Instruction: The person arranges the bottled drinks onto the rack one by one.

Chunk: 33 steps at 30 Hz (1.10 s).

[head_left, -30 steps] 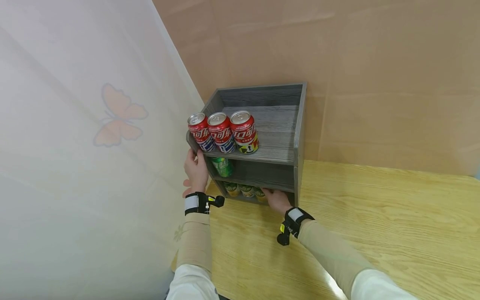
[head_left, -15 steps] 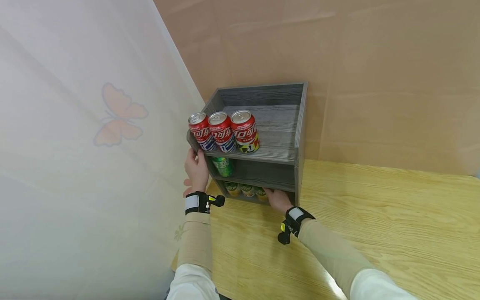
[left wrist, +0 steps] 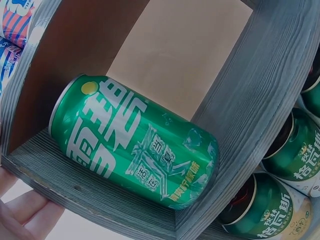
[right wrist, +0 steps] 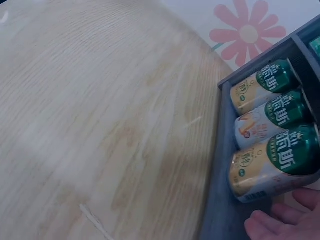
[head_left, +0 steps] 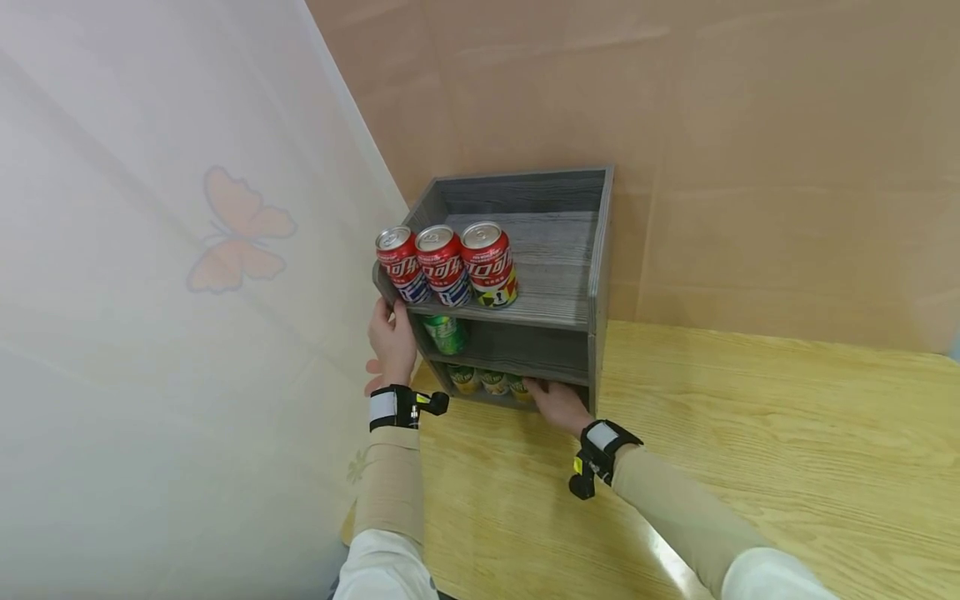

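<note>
A grey wooden shelf unit (head_left: 555,279) stands on the table with three tiers. My left hand (head_left: 393,346) holds the front edge of its left side panel, thumb and fingers on either side. Near that hand, a green soda can (left wrist: 135,145) stands in the middle tier. On the bottom tier are three green-and-gold cans in a row. My right hand (head_left: 561,407) reaches in at the right end of that row. In the right wrist view its loosely bent fingers (right wrist: 262,225) lie beside the nearest can (right wrist: 275,162), not wrapped around it.
Three red cola cans (head_left: 487,267) stand in a row at the left of the top tier. A white curtain (head_left: 150,375) with printed butterflies hangs close on the left. Behind the shelf is a brown backdrop (head_left: 750,167). The wood-grain table (head_left: 787,417) extends to the right.
My right wrist and forearm have shifted slightly right and toward me, with the fingertips still at the row's right end. The left hand and the shelf look the same.
</note>
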Tool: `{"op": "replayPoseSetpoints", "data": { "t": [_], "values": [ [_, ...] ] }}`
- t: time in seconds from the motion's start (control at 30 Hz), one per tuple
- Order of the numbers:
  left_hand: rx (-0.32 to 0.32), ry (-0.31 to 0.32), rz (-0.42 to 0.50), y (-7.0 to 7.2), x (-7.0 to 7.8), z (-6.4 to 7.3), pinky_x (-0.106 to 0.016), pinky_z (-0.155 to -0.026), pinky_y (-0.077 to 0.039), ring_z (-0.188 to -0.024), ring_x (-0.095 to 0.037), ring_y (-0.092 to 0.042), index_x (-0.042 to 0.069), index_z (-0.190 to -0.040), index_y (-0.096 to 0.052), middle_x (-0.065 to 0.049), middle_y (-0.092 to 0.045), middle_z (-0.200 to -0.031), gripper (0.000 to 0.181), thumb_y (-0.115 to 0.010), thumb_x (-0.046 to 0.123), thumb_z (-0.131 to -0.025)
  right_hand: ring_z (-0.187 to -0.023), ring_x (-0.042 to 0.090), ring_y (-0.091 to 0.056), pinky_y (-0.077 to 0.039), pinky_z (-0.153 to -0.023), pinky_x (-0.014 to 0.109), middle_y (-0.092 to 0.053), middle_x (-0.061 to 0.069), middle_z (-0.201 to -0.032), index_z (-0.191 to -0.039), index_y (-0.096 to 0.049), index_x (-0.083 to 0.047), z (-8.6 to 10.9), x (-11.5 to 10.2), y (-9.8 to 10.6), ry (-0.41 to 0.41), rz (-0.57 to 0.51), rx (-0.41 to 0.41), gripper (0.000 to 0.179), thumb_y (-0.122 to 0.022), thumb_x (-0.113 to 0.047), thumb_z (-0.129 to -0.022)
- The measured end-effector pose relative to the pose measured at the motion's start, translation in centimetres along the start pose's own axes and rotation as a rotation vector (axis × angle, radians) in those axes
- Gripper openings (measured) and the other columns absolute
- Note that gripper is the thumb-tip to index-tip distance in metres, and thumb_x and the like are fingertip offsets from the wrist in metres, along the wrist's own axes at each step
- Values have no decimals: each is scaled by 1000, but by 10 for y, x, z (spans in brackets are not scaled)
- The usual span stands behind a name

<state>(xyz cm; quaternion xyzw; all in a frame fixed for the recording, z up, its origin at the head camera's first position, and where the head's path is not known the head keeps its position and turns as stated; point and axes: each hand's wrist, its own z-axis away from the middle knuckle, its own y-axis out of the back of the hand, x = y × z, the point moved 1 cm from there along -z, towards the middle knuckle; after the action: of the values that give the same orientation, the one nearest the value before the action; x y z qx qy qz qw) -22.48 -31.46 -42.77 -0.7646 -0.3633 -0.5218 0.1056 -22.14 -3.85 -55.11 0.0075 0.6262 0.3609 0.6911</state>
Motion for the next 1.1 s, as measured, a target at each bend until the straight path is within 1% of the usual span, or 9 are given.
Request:
{"op": "replayPoseSetpoints", "data": {
  "t": [0.03,0.1,0.17,0.27,0.3,0.47,0.67,0.87,1.1],
  "values": [
    [1,4,-1,0,0,0,-36,-98,-51,-119,-13,-62,11,-134,-63,-4,-66,-128,34,-49,28,-109,-80,32,-55,-43,-76,46,-56,26,-104,-153,-36,5,1,1,1,7,21,-6,71,-32,-51,-110],
    [0,11,-1,0,0,1,-36,-99,-51,-119,-13,-61,12,-134,-63,-3,-66,-128,34,-49,29,-108,-96,37,-60,-46,-85,49,-53,33,-128,-153,-33,8,4,3,4,33,66,-1,70,-37,-46,-110],
    [0,15,0,1,0,1,-36,-99,-51,-119,-12,-61,12,-135,-63,-2,-66,-128,34,-50,29,-108,-110,44,-59,-46,-94,54,-45,38,-139,-153,-28,11,8,4,7,71,103,6,69,-42,-41,-109],
    [2,22,1,2,1,2,-37,-98,-51,-118,-13,-62,12,-134,-63,-3,-66,-127,34,-50,29,-108,-136,50,-41,-37,-108,59,-33,34,-154,-156,-25,9,14,4,11,136,153,24,70,-50,-36,-108],
    [2,22,2,3,2,2,-37,-98,-51,-117,-13,-62,11,-134,-63,-4,-66,-127,34,-50,28,-108,-138,51,-38,-36,-109,60,-35,34,-153,-156,-27,8,16,4,12,154,166,26,70,-52,-36,-107],
    [7,24,4,4,5,3,-39,-98,-51,-117,-16,-62,9,-133,-63,-6,-67,-125,33,-50,26,-108,-130,48,-48,-41,-105,58,-50,30,-144,-148,-43,7,26,5,20,189,240,17,68,-60,-40,-102],
    [14,17,0,2,5,2,-40,-98,-51,-117,-17,-62,10,-133,-64,-6,-67,-126,33,-50,26,-108,-125,44,-54,-44,-102,55,-58,25,-136,-137,-56,7,49,-6,36,255,289,-24,58,-65,-38,-100],
    [13,25,-1,2,5,2,-37,-97,-52,-115,-16,-64,10,-132,-64,-5,-67,-125,31,-50,24,-108,-127,43,-52,-44,-103,55,-58,22,-137,-136,-59,3,72,-21,58,316,269,-50,56,-63,-41,-101],
    [8,20,7,2,6,2,-36,-97,-52,-115,-14,-64,10,-133,-63,-5,-66,-126,32,-50,25,-108,-127,43,-52,-44,-102,56,-57,19,-138,-138,-57,-1,95,-45,91,344,229,-79,58,-61,-46,-101]
  ]
}}
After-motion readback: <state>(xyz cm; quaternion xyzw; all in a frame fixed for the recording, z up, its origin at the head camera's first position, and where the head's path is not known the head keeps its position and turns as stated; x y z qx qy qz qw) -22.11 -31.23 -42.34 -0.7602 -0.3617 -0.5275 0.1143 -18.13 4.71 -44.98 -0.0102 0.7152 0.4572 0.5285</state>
